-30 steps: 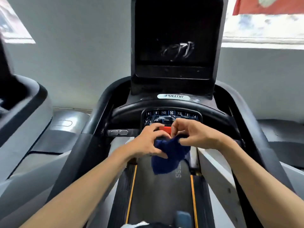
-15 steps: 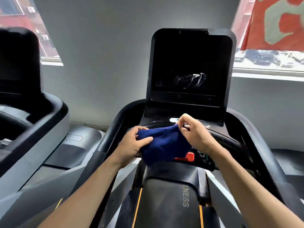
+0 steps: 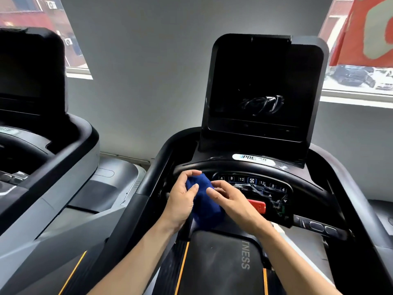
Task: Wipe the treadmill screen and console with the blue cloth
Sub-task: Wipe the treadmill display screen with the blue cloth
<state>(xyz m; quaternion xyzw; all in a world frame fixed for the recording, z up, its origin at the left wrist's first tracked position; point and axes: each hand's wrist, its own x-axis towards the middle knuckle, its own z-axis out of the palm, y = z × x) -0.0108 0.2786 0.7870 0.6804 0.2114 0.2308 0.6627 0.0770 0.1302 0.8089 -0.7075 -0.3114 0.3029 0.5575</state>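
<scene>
Just below the middle of the frame we hold the blue cloth [image 3: 204, 201] bunched between our two hands, in front of the left end of the treadmill console [image 3: 297, 188]. Our left hand [image 3: 181, 201] curls round the cloth from the left, thumb pressed on its front and fingers wrapped over its top. Our right hand [image 3: 231, 202] lies close against the cloth's right side, fingers stretched toward the left hand; we cannot tell whether they pinch the cloth or only touch it. The two hands are close together, with only the cloth between them.

To the right of our right hand a red stop button [image 3: 257, 206] sits on the console, below a curved row of numbered keys [image 3: 252, 180]. Above, in the upper right of the frame, the dark treadmill screen [image 3: 261, 86] stands upright, with a pale smear of reflection low on its glass. A white brand badge [image 3: 254, 159] lies between screen and console. At the bottom of the frame runs the dark belt cover [image 3: 219, 265] with orange stripes. A second treadmill [image 3: 42, 135] fills the left edge.
</scene>
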